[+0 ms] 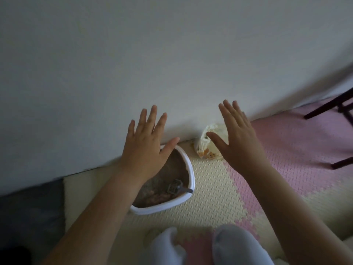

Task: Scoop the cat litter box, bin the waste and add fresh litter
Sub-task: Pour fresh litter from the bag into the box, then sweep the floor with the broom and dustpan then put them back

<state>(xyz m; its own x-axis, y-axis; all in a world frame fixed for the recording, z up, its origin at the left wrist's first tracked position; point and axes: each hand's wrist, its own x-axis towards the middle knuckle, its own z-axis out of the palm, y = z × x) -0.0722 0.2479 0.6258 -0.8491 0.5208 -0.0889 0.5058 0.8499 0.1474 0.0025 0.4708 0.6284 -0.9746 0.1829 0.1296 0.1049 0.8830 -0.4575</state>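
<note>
White-rimmed litter box point(192, 175) by wall; L hand point(145, 142) and R hand point(238, 140) splayed, nothing held

Brown litter point(166, 197) is seen inside the box, which is set on the cream part of a foam mat point(210, 188), its far end close to the pale wall point(172, 54). A grey scoop point(174, 187) is seen lying in the litter at the near-right corner, w/ its handle propped on the rim. It is touched by neither hand.

L hand is held palm-down over the box's far end, fingers straight and fanned apart; nothing is gripped. The rim is crossed by the thumb in this view, but whether contact is made can't be told. The box's left side is hidden by the L forearm.

R hand is likewise held flat, fingers straight and spread, nothing gripped. It is raised right of the box, in front of a crumpled clear plastic bag point(206, 148), part of which is covered by the thumb and palm. Orange-brown bits are seen at the bag's bottom; what they are can't be told. The bag is set on the mat against the wall, just right of the box and apart from it.

Pink mat tiles point(296, 146) are laid to the right, w/ dark chair legs point(328, 106) standing on them, well apart from the box. The person's legs point(235, 243), clad in pale fabric, are seen at bottom centre.
</note>
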